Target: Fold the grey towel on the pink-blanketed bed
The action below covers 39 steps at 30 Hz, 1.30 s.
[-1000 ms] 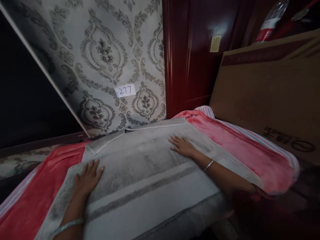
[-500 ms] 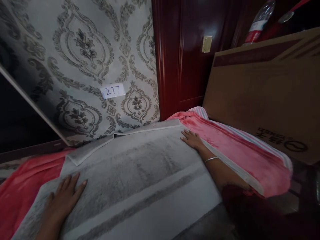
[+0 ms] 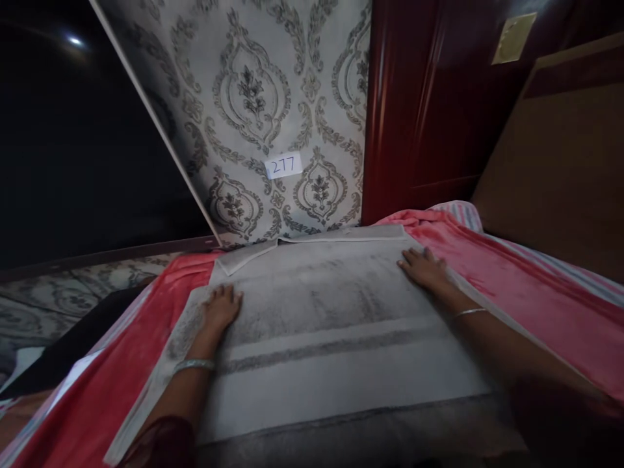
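A grey towel (image 3: 322, 338) with darker stripes lies spread flat over a pink-red blanket (image 3: 526, 292). My left hand (image 3: 220, 307) rests palm down near the towel's far left corner, fingers stretched flat. My right hand (image 3: 423, 268) presses flat on the towel's far right edge, fingers apart. Both wrists wear thin bangles. Neither hand holds anything.
A patterned grey wall (image 3: 273, 110) with a paper tag reading 277 (image 3: 284, 166) stands behind. A dark red wooden door (image 3: 429, 110) is to its right, a brown cardboard sheet (image 3: 560, 169) at far right. Dark space fills the left.
My left hand slid forward up the towel and my right hand shifted outward to the towel's right edge. The view has swung left and down.
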### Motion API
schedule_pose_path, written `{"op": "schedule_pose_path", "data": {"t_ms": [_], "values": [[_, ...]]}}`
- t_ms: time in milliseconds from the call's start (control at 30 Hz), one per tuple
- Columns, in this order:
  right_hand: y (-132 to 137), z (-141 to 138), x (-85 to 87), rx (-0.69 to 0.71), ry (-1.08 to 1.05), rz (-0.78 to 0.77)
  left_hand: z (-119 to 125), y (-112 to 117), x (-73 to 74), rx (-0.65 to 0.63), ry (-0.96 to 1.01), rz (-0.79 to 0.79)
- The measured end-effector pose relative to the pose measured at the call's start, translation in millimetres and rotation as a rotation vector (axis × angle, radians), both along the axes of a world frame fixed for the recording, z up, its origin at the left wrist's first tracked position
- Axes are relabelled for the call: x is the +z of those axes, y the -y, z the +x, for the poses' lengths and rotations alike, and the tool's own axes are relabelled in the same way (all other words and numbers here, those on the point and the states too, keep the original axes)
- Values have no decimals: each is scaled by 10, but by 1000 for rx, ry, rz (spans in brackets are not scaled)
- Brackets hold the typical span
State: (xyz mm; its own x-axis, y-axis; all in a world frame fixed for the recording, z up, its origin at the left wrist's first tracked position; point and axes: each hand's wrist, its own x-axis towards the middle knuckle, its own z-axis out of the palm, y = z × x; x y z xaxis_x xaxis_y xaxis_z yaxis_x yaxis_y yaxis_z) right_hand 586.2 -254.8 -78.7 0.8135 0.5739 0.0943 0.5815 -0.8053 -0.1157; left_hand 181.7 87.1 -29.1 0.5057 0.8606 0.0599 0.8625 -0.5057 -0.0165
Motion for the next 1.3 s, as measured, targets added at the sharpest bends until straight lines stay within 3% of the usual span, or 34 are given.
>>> {"op": "schedule_pose_path", "data": {"t_ms": [33, 133, 200, 333, 467, 567, 733, 833, 933, 1100, 1300], "values": [[-124, -170, 37, 79, 41, 3, 147, 109, 15, -76, 19, 32], [-598, -784, 101, 477, 61, 9, 713, 490, -14, -535, 18, -14], [-897, -1138, 85, 637, 0, 25, 1065, 719, -96, -705, -9, -79], [-1204, -1406, -38, 669, -45, 51, 1399, 937, -320, -744, -10, -96], [-1176, -1155, -107, 670, -68, 31, 1384, 858, -410, -764, 15, -106], [-984, -750, -112, 510, -74, -34, 1305, 627, -352, -697, -20, -108], [-455, -61, -179, 114, -98, -50, 883, -27, -225, -372, -79, -124], [-252, 161, -246, -13, -96, -28, 525, -379, -212, -216, -64, -96], [-203, 253, -307, -51, -92, -12, 290, -590, -242, -68, 0, -51], [-231, 235, -339, -61, -73, 4, 241, -659, -286, 61, 113, 9], [-232, 76, -236, -74, -45, 17, 168, -476, -118, 13, 254, 32]]}}
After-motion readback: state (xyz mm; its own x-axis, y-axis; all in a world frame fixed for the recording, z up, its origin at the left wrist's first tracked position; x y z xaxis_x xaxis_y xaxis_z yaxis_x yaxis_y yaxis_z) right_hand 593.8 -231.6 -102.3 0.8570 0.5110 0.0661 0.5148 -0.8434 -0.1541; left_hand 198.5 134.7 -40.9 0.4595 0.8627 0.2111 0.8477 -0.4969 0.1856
